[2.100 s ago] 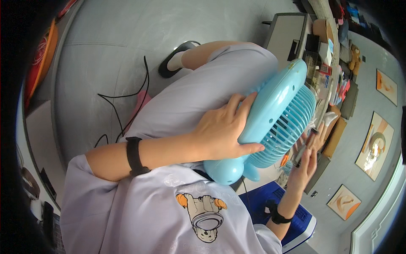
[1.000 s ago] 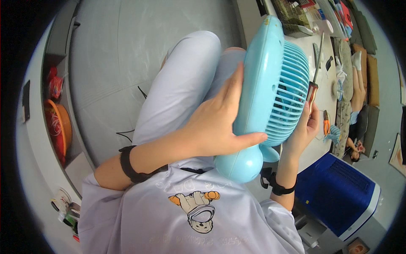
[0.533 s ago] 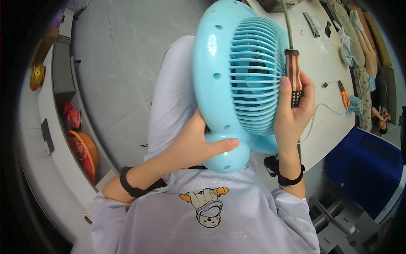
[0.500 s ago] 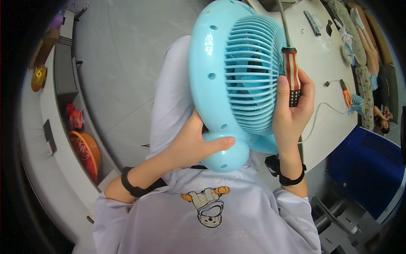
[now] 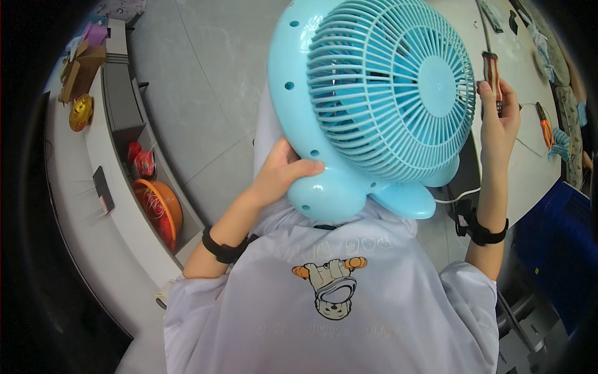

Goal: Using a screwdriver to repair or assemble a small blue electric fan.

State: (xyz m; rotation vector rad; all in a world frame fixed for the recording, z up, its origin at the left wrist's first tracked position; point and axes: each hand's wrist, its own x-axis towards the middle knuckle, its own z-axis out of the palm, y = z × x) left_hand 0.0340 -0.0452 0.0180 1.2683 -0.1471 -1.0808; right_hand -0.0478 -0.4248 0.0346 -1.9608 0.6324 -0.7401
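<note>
A light-blue electric fan (image 5: 437,86) stands tilted on my lap, with its ribbed grille turned up and to the right. Several dark screw holes run along its smooth rim. My left hand (image 5: 280,173) grips the lower left of that rim, thumb on top; the other fingers are hidden behind it. Off the fan's right side, my right hand (image 5: 502,119) holds a screwdriver (image 5: 491,68) by its red-and-white striped handle. The screwdriver's shaft points up and away, over the table.
On the white table (image 5: 529,163) at the right lie orange-handled pliers (image 5: 546,132) and a remote control (image 5: 491,15). A white cord (image 5: 458,198) runs from beneath the fan. A blue bin-like box (image 5: 554,246) stands at the lower right. At the left, an orange basket (image 5: 175,209) sits in a low cabinet.
The fan has turned, so its grille front now faces up. My right hand has moved right with the screwdriver, away from the grille. My left hand still grips the rim.
</note>
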